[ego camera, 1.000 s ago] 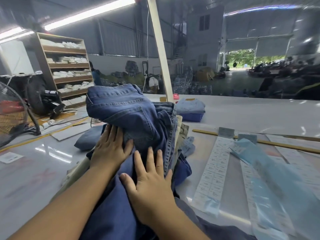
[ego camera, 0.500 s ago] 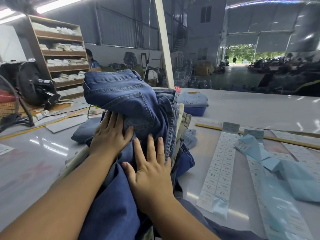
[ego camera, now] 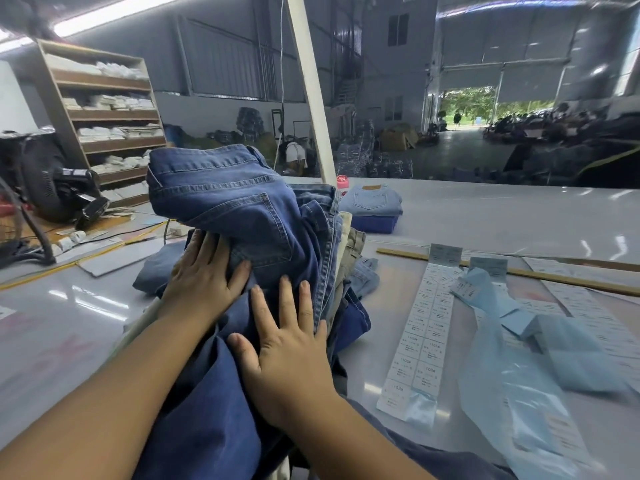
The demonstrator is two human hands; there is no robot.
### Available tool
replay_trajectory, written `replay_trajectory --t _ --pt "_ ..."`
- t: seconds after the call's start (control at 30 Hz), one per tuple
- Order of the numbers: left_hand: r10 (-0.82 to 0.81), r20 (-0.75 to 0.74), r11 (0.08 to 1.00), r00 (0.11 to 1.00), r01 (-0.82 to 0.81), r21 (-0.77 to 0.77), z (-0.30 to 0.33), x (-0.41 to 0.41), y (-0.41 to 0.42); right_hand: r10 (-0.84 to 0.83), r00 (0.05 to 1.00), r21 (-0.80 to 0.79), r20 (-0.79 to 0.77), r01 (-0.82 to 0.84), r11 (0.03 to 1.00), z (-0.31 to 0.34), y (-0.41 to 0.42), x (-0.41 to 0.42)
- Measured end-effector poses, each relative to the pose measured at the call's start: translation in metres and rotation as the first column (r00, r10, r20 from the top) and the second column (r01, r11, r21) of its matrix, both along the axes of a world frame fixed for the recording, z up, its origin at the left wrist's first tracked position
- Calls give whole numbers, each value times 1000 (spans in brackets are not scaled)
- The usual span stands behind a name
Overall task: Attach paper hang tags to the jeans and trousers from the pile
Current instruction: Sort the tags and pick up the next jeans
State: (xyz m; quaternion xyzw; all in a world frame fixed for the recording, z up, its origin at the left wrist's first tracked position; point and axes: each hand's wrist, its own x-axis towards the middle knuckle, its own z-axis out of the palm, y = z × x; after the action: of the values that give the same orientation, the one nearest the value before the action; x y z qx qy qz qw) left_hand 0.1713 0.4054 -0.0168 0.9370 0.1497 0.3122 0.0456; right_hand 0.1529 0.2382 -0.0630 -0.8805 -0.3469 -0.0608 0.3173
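The pile of jeans sits mid-table, and the left hand lies flat on its left slope, fingers straight and close together, tips under a denim fold. Just right of it, the right hand presses the dark denim, fingers spread. Tag strips lie right of the pile.

Dark blue jeans, pale blue tags, white labels.
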Motion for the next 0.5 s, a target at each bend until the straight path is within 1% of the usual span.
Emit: replay_trajectory --t 0.1,0.2,0.27,0.3,0.37,0.4,0.5 --pt "29 -31 1000 999 -30 -10 12 -8 -10 25 999 63 -27 -23 998 9 -15 -7" --pt "124 -65 992 990 -125 -9 24 -19 -28 10 1000 89 -8 -10 996 13 -29 -18" --pt "191 -122 979 974 -198 -42 31 -26 -39 3 1000 69 -4 -3 998 12 -38 -26" --pt "220 -151 969 964 -234 -82 34 -30 -45 0 1000 58 -9 1 998 12 -44 -29" --pt "253 -191 944 948 -285 -165 40 -38 -58 -9 1000 42 -21 10 999 12 -55 -37" --pt "256 -198 940 946 -291 -175 41 -42 -66 -17 1000 27 -21 18 999 13 -62 -40" --pt "233 -174 964 957 -251 -88 40 -55 -97 -56 998 -76 2 56 996 13 -93 -49"
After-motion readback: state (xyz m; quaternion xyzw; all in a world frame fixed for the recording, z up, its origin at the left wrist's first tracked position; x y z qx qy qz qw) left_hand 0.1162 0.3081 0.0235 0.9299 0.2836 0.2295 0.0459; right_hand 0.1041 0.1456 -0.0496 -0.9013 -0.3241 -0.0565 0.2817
